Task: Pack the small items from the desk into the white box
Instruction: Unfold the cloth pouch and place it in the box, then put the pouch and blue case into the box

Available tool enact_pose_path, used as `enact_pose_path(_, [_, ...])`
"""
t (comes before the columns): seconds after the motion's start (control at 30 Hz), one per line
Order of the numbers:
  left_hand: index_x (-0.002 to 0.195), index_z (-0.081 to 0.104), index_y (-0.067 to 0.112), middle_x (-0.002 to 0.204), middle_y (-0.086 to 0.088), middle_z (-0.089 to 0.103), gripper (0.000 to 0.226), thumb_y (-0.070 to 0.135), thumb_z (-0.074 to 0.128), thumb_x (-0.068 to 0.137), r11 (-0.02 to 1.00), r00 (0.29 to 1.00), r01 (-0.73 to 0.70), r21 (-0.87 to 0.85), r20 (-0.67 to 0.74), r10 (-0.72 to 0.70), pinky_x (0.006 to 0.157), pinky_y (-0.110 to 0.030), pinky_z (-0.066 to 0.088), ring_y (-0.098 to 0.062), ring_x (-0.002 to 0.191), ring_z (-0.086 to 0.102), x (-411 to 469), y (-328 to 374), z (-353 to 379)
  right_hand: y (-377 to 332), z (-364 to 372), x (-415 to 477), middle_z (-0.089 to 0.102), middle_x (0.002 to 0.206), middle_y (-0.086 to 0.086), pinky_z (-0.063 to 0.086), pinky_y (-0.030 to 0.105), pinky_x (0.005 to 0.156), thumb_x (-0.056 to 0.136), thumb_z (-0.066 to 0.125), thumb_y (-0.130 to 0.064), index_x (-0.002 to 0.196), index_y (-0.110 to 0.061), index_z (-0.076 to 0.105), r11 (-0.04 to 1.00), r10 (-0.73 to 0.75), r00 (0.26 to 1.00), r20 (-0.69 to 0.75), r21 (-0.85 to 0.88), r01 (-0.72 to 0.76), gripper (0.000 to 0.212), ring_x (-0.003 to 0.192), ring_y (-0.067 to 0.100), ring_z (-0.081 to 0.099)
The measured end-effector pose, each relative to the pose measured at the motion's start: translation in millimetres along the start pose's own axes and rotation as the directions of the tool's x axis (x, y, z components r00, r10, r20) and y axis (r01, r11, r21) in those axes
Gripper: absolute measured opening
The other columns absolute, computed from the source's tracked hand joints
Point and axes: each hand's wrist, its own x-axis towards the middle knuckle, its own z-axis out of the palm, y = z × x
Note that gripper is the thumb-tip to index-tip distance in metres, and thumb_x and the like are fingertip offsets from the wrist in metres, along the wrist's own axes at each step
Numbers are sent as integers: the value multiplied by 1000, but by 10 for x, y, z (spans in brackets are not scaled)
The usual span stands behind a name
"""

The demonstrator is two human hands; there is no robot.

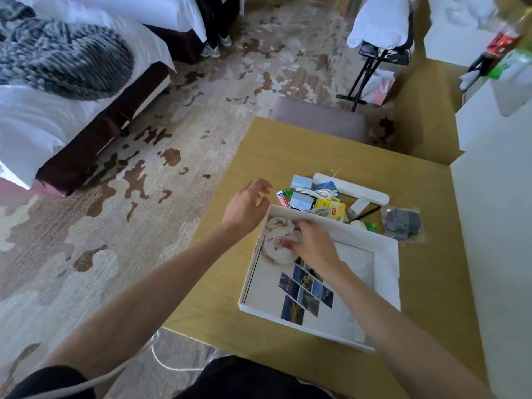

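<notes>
Tucking of the pale round item flat into the shallow white box was judged best, with the right hand on it, grip unclear, left hand spread.

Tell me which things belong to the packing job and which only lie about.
Job: white box, right hand on a white round item inside it, left hand, yellow packet, white cable, bagged grey item.
Lying about: bed, grey blanket, chair, shoes.
</notes>
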Motion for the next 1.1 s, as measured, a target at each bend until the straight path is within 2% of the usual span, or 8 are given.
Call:
enact_pose_path(0.13, [108, 59, 20, 103, 3, 68, 23, 17, 49, 87, 988, 983, 148, -32, 112, -144, 74, -34, 53, -19, 87, 63, 395, -33, 97, 3, -295, 22, 66, 77, -8, 50, 28, 57, 83, 61, -57, 94, -21, 59, 977, -97, 986, -134, -203, 68, 38, 69, 14, 63])
enact_pose_path(0.3, [112, 60, 19, 109, -1, 68, 26, 15, 49, 89, 991, 933, 120, 64, 334, -135, 79, -34, 53, -22, 96, 63, 814, -176, 410, 113, -604, 165, 62, 69, -15, 33, 16, 46, 89, 58, -42, 90, -26, 62, 993, -37, 951, -307, -118, 0, 16, 58, 5, 53])
enact_pose_path(0.47, [126, 55, 20, 132, -4, 57, 34, 15, 48, 94, 973, 812, -147, 176, 584, 17, 94, -43, 48, -24, 117, 55, 1192, -257, 848, 348, -654, 499, 69, 75, -5, 50, 31, 55, 91, 55, -34, 96, -24, 63, 962, 228, 951, -209, -103, -253, 13, 67, 16, 63])
enact_pose_path(0.57, [132, 49, 23, 137, -3, 51, 38, 23, 50, 94, 892, 704, -366, 267, 706, 78, 97, -43, 45, -25, 125, 46, 1335, -268, 1061, 476, -646, 655, 70, 84, -2, 48, 31, 60, 92, 54, -30, 103, -21, 63, 947, 293, 947, -134, -97, -306, 18, 74, 19, 64])
enact_pose_path(0.67, [131, 48, 19, 132, -6, 51, 41, 29, 54, 92, 786, 651, -526, 325, 748, 127, 92, -43, 47, -26, 122, 45, 1384, -254, 1181, 543, -636, 752, 67, 90, -6, 44, 28, 63, 91, 54, -30, 106, -21, 63, 930, 358, 927, -111, -43, -365, 19, 79, 16, 63])
enact_pose_path(0.8, [126, 50, 12, 127, -9, 52, 44, 32, 59, 89, 706, 628, -614, 352, 760, 168, 88, -42, 48, -27, 119, 46, 1426, -229, 1273, 590, -630, 789, 67, 95, -12, 47, 25, 67, 88, 58, -31, 106, -24, 63, 910, 415, 906, -86, 61, -411, 20, 82, 8, 61])
enact_pose_path(0.93, [120, 54, 10, 124, -10, 53, 41, 30, 62, 86, 735, 616, -615, 286, 756, 221, 88, -40, 48, -25, 116, 49, 1465, -283, 1273, 608, -637, 855, 65, 95, -14, 46, 22, 70, 89, 57, -30, 105, -25, 64, 905, 423, 899, -110, 108, -412, 19, 85, 4, 60])
enact_pose_path(1.1, [118, 56, 16, 119, -2, 55, 44, 37, 68, 81, 971, 791, -239, 12, 583, 187, 80, -33, 48, -20, 103, 57, 1336, -527, 974, 551, -632, 1170, 62, 89, -12, 41, 20, 67, 91, 55, -24, 101, -18, 65, 936, 336, 931, -144, 157, -314, 15, 90, 9, 59])
